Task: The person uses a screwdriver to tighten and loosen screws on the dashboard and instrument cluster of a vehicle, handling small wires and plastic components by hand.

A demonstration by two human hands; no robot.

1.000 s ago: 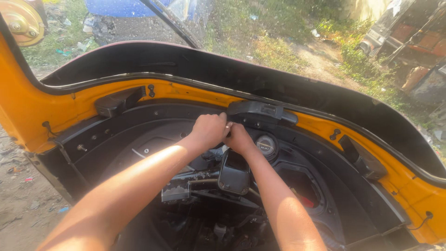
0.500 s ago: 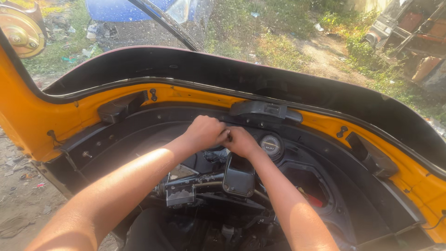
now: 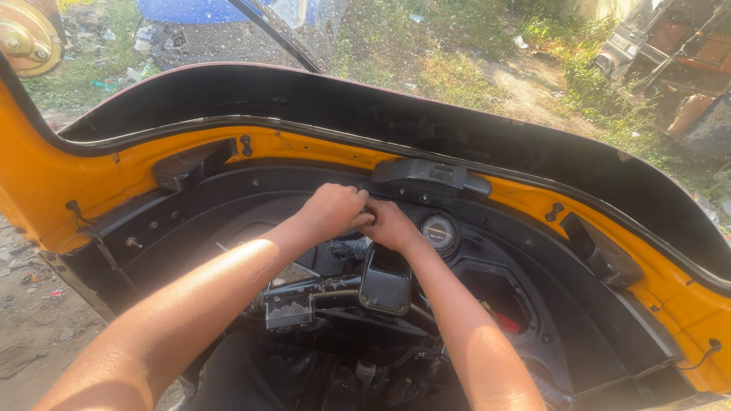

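While both arms have barely shifted since a moment ago, the left hand (image 3: 335, 211) and right hand (image 3: 390, 225) stay clenched together at the dashboard (image 3: 251, 186) top edge, suggesting stubborn fastening work.

Bright low sunlight from the left, deep shadow in the cabin, sharp focus, bowed edges.

The black bracket (image 3: 426, 175) above and round gauge (image 3: 440, 232) beside crowd the spot; the dash recess (image 3: 190, 228) leftward lies open.
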